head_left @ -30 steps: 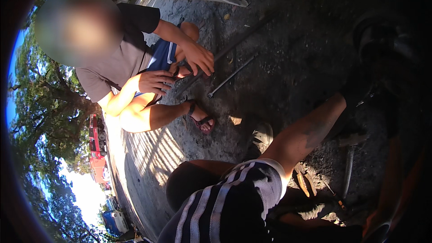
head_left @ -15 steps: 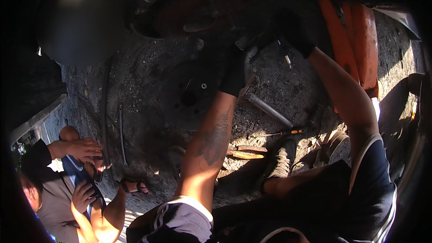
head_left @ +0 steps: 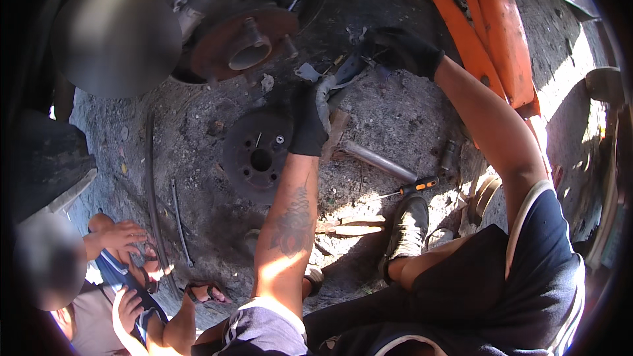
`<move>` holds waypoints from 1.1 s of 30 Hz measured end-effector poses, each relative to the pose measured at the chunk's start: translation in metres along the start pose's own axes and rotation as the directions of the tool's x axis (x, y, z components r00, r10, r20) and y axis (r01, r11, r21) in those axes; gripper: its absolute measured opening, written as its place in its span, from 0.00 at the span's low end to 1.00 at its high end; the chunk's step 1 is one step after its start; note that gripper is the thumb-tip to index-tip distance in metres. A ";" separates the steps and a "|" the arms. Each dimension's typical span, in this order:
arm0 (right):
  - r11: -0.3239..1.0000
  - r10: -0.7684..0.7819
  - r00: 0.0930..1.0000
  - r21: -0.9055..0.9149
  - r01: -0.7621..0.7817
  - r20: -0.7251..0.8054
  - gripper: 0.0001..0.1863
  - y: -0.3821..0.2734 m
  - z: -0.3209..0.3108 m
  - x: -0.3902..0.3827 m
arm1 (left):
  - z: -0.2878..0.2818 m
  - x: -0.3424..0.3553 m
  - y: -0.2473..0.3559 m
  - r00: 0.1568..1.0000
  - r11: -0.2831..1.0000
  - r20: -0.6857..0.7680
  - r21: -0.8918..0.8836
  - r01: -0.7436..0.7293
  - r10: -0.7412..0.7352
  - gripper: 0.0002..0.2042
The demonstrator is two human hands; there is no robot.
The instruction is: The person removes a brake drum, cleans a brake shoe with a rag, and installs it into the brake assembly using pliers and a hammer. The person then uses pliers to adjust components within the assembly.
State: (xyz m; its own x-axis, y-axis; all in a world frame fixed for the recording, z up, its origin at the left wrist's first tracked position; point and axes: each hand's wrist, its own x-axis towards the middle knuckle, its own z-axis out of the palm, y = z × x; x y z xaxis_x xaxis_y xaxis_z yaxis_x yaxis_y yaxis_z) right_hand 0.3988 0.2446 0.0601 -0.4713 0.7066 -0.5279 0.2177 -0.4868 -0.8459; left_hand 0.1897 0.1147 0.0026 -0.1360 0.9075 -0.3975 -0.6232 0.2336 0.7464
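Both my hands wear dark gloves and work near the wheel hub. My left hand (head_left: 310, 118) is closed round a bluish-grey metal part that looks like a brake shoe (head_left: 353, 69), with small bits attached along it. At the far end of this part, my right hand (head_left: 402, 49) has its fingers curled; what they pinch is too dark to make out. A rusty wheel hub (head_left: 217, 53) with studs stands at the upper left, in front of a dark backing plate. On the ground left of my left forearm lies a dark brake drum (head_left: 237, 148), a small nut on it.
An orange jack (head_left: 508, 46) stands at the right. Near my shoe (head_left: 409, 227) lie an orange-and-black screwdriver (head_left: 422, 184) and a metal bar (head_left: 382, 161). A hose (head_left: 150, 178) and a thin rod (head_left: 178, 217) lie at the left. Another person's hands (head_left: 125, 237) are at the lower left.
The picture is brighter and the view has shifted, so the hub and the metal part show more clearly. Both hands remain at the part, now further left in the picture.
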 end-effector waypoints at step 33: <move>0.974 -0.212 0.976 -0.075 0.215 0.044 0.08 0.010 0.017 -0.025 | -0.066 -0.009 0.059 0.987 0.973 0.158 0.227 -0.039 0.003 0.25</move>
State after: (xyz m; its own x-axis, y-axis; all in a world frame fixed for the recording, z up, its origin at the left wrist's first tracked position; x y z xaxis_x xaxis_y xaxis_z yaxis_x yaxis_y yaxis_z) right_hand 0.3989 0.2132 0.0662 -0.5442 0.7702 -0.3327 0.1750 -0.2836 -0.9428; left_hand 0.1028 0.0977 0.0149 -0.0148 0.9519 -0.3061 -0.4262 0.2709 0.8631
